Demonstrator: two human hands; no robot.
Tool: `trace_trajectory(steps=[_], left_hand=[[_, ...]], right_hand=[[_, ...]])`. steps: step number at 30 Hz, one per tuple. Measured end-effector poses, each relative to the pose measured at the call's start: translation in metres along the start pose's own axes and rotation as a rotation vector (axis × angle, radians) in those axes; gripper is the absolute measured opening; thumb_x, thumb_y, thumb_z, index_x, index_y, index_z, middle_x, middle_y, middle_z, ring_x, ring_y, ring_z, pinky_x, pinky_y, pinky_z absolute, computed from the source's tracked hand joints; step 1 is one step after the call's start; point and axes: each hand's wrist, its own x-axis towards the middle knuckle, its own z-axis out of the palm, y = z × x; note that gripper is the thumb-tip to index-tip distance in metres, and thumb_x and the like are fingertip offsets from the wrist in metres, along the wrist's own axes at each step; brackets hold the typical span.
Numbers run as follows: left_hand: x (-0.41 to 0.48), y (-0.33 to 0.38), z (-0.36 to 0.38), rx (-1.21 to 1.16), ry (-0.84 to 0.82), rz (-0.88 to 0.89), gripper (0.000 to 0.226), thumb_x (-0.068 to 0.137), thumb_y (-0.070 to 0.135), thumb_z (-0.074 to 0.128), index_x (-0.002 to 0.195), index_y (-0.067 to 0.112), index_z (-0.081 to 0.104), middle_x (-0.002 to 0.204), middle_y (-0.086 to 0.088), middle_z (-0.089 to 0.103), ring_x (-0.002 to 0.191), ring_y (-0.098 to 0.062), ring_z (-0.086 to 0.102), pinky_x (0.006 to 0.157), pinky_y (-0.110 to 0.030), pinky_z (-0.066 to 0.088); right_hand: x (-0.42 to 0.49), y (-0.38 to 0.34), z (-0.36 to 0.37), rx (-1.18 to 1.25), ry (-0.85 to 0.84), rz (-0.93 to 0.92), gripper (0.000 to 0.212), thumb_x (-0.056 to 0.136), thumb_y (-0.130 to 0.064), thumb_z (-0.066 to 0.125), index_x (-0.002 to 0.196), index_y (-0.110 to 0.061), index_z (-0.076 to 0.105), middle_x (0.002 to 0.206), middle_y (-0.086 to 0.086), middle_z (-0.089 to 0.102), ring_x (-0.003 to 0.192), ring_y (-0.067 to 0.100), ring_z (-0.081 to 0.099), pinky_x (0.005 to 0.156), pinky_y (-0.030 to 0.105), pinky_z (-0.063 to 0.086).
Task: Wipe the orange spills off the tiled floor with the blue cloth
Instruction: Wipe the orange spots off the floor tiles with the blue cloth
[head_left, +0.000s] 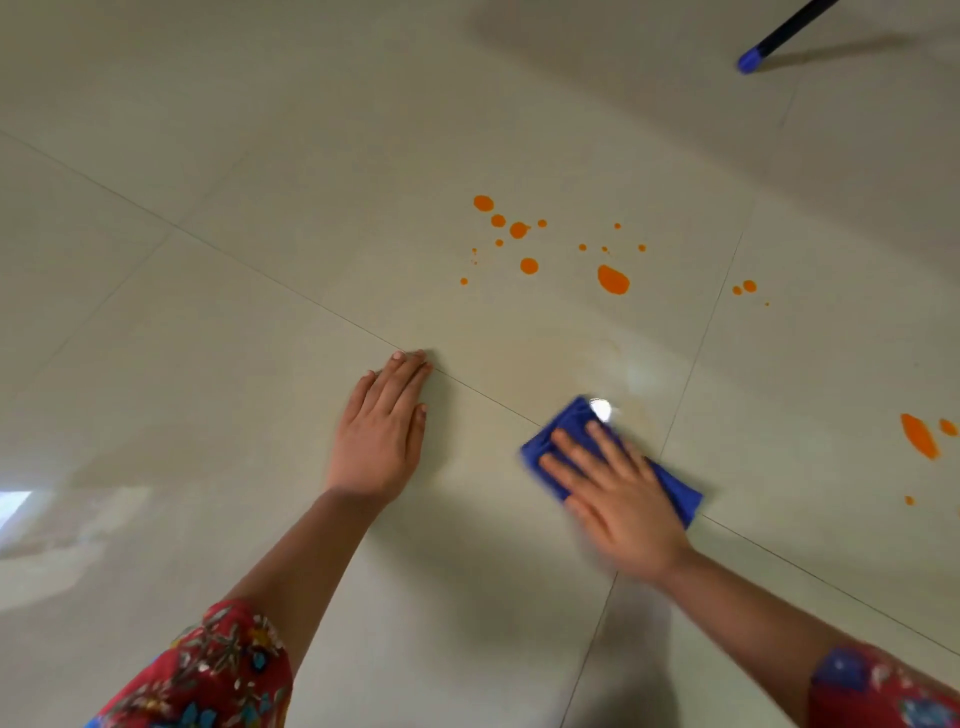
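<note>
The right hand (618, 499) lies flat on the blue cloth (675, 488), fingers spread, pressing it to the tiled floor (208, 364). The left hand (382, 436) rests flat and empty beside it. Orange spills (613, 279) dot the tiles farther off.

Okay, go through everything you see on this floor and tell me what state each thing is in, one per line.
blue cloth: folded, flat on the floor, pressed under the right hand
right hand: open, palm down on the cloth, motion-blurred
left hand: open, flat on bare tile, holding nothing
orange spills: unwiped, scattered beyond the cloth and at far right
tiled floor: glossy, faint smear beyond the cloth
blue-tipped pole: tip on floor
</note>
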Motion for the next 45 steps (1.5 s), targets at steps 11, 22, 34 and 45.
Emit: trace_trajectory(steps=[11,22,34,45], left_hand=[[0.001,-0.004,0.0,-0.123,0.059,-0.13,0.051,0.095,0.023,0.03,0.144,0.015,0.039,0.153,-0.001,0.037,0.144,-0.018,0.026,0.117,-0.038,0.021],[0.003,0.0,0.003,-0.023,0.016,-0.099,0.051,0.097,0.027,0.027,0.145,0.013,0.038,0.155,-0.002,0.031,0.145,-0.019,0.022,0.118,-0.037,0.017],[0.025,0.01,0.004,-0.094,-0.043,-0.023,0.054,0.099,0.036,0.028,0.151,0.022,0.026,0.161,0.009,0.01,0.148,-0.011,0.003,0.12,-0.034,0.006],[0.04,0.003,0.006,-0.089,0.034,-0.041,0.053,0.1,0.032,0.029,0.152,0.022,0.022,0.16,0.007,0.016,0.148,-0.01,0.009,0.12,-0.033,0.01]], right_hand=[[0.024,-0.089,-0.001,0.053,-0.062,-0.187,0.05,0.102,-0.04,0.026,0.152,-0.037,0.023,0.162,-0.009,0.018,0.149,0.027,0.014,0.12,0.045,0.011],[0.074,-0.061,-0.001,0.045,0.038,0.22,0.053,0.099,-0.039,0.023,0.152,-0.032,0.025,0.161,-0.005,0.022,0.148,0.031,0.018,0.116,0.052,0.022],[0.077,0.067,-0.022,0.118,0.01,0.805,0.053,0.101,-0.043,0.014,0.154,-0.036,0.009,0.164,-0.009,0.002,0.15,0.026,-0.001,0.12,0.05,0.007],[0.03,0.075,-0.012,0.036,-0.005,0.712,0.054,0.099,-0.043,0.014,0.153,-0.036,0.014,0.162,-0.007,0.013,0.15,0.027,0.009,0.118,0.053,0.016]])
